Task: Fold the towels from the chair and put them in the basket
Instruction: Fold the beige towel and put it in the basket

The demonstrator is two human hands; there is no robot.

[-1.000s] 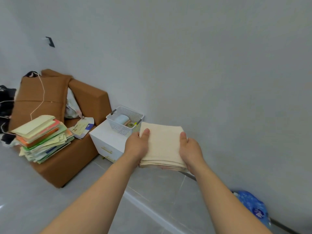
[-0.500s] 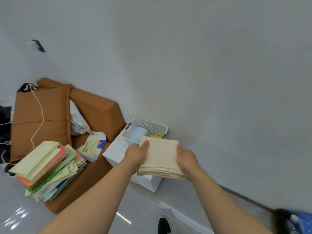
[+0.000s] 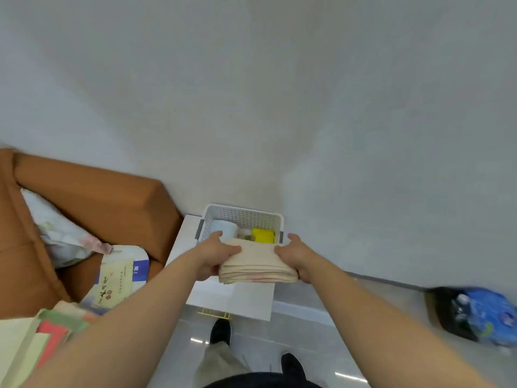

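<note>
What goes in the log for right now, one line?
left hand: grips folded towel | right hand: grips it | folded towel: at basket rim, not inside

A: Arms?
B: 2 bare forearms stretch forward, angled toward each other.
A: Hands?
B: The left hand and right hand each grip one end of the towel.

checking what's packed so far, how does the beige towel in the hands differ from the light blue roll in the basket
Colour: the towel is beige, the roll light blue. Shape: the towel is folded flat in layers, the roll is rounded. Place: the towel is gripped between the left hand and right hand at the near edge of the basket; the roll lies inside, at its left.
</note>
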